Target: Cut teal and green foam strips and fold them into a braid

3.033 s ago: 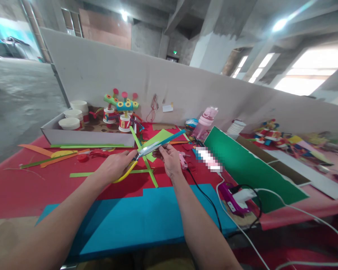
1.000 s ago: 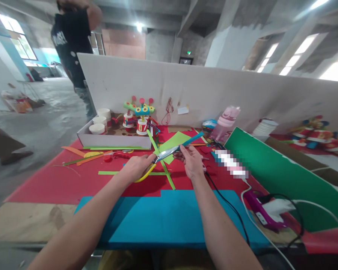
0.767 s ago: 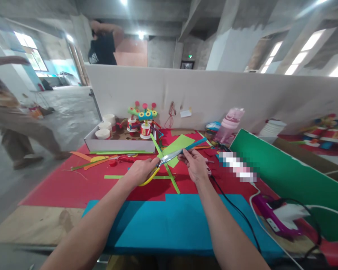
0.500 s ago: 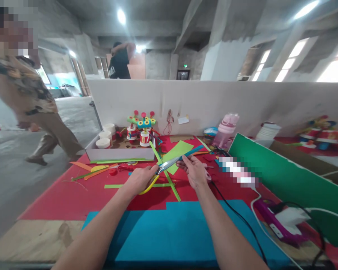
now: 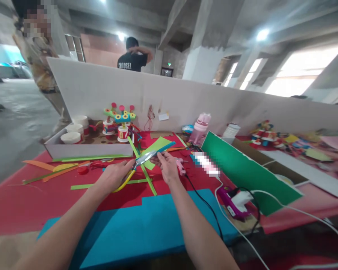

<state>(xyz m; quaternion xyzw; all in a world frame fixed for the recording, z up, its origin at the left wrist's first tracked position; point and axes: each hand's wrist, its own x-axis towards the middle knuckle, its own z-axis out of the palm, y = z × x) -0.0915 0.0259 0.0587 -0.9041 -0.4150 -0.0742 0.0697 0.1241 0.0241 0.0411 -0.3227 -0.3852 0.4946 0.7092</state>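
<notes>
My left hand [image 5: 116,177] is closed round the yellow handle of a pair of scissors [image 5: 144,159], whose metal blades point up and to the right. A narrow blue paper strip [image 5: 167,146] lies along the blades. My right hand [image 5: 166,166] pinches this strip near the blade tips. Beneath and behind the hands are a light green sheet [image 5: 159,144] and a green strip [image 5: 148,180] on the red table cover [image 5: 56,202]. Large blue paper [image 5: 129,228] lies nearer me, under my forearms.
A shallow box [image 5: 90,150] holds paper cups and small cup figures. At right stand a pink bottle [image 5: 200,127], a green panel [image 5: 248,170] and a purple power strip [image 5: 233,204] with cables. Behind a white partition [image 5: 107,90] are two people.
The view has swung to the right, so the table things appear further left. Both hands keep their hold on scissors and strip. The person at the left has changed position in view.
</notes>
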